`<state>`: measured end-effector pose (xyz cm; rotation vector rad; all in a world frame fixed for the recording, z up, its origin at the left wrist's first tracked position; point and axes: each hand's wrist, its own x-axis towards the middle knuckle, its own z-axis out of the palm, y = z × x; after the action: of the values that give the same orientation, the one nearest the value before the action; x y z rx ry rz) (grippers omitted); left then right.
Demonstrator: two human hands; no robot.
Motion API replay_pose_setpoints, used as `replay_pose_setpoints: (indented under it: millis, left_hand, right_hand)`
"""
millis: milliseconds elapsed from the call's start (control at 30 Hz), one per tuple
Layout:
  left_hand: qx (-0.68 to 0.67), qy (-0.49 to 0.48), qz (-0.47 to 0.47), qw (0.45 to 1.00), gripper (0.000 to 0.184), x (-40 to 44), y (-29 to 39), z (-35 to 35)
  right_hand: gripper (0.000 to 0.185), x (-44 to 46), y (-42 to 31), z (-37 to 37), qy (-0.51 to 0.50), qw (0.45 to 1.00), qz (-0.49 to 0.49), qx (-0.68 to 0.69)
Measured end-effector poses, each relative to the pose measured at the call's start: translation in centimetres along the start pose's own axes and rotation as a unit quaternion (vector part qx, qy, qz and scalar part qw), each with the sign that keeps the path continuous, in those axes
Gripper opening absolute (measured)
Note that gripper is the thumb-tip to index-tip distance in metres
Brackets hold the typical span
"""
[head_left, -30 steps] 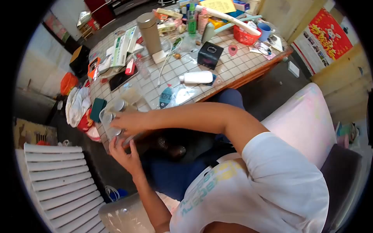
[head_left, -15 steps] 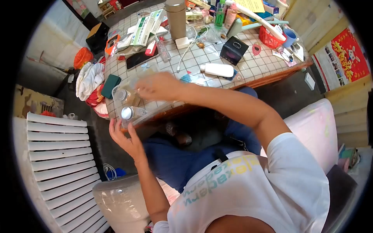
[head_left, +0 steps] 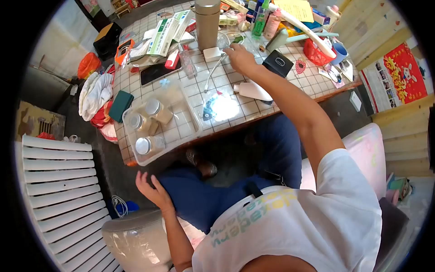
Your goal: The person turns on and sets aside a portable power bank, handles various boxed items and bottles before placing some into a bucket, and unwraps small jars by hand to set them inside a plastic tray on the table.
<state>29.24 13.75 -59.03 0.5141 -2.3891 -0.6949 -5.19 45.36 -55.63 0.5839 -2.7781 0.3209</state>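
My right hand (head_left: 242,60) is over the far part of the table, its fingers closed at the white charging cable (head_left: 214,71), beside a white charger block (head_left: 211,54). My left hand (head_left: 154,192) hangs in front of the table edge above my thigh, fingers apart and holding nothing. Near the table's left corner sits a clear plastic box (head_left: 186,136). Inside it are three jars with silvery lids and beige contents: a rear jar (head_left: 159,112), a middle jar (head_left: 144,123) and a front jar (head_left: 150,145).
A black box (head_left: 277,64) and a white bottle (head_left: 253,90) are close to my right forearm. Behind the charger stands a tall metal flask (head_left: 207,25). A phone (head_left: 159,72) lies left of it. A red basket (head_left: 318,52) and a blue cup (head_left: 339,53) stand at the right.
My right hand has moved from over the plastic box to the charger, away and to the right. A third jar now shows in the box. My left hand has drawn back from the jars.
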Motion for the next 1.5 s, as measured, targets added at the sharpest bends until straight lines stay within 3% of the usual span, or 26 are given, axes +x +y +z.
replay_pose_setpoints:
  millis: [233,433,600,733,1100,1233,1267,1367,1400,1500]
  left_hand:
    - [0.030,-0.021,0.019,0.999,0.022,0.0,-0.3,0.6]
    - [0.050,-0.030,0.010,0.998,0.020,0.4,0.4,1.3]
    - [0.053,-0.038,0.005,0.998,0.020,0.5,0.7,1.5]
    - [0.067,-0.029,0.027,0.997,0.021,0.4,0.7,1.6]
    - [0.068,-0.018,0.024,0.997,0.016,0.3,0.3,1.3]
    - [0.065,-0.019,0.024,0.997,0.016,0.3,0.2,1.4]
    - [0.062,-0.021,0.022,0.998,0.015,0.3,0.3,1.4]
    - [0.055,-0.024,0.019,0.998,0.015,0.4,0.5,1.4]
    - [0.057,-0.024,0.022,0.998,0.015,0.4,0.5,1.5]
    - [0.067,-0.031,0.037,0.997,0.014,0.5,0.6,1.6]
  right_hand:
    - [0.025,3.0,2.9,2.9,0.012,0.993,-0.087,-0.077]
    - [0.015,4.1,2.9,2.3,-0.044,0.986,-0.098,-0.129]
    - [0.017,4.1,3.2,-1.9,0.054,0.956,-0.237,-0.162]
    - [0.018,4.3,2.5,-5.3,0.117,0.945,-0.282,-0.120]
    - [0.013,6.0,1.8,-8.5,0.234,0.948,-0.207,0.054]
    - [0.010,6.2,3.5,-6.4,0.175,0.965,-0.191,0.041]
    - [0.026,6.5,4.2,-5.6,0.111,0.979,-0.170,-0.018]
    - [0.058,5.6,3.3,-4.3,0.058,0.993,-0.072,0.079]
    - [0.086,6.8,3.5,-3.8,-0.004,0.982,0.000,0.190]
    - [0.092,8.8,-0.5,-4.5,0.107,0.951,0.103,0.272]
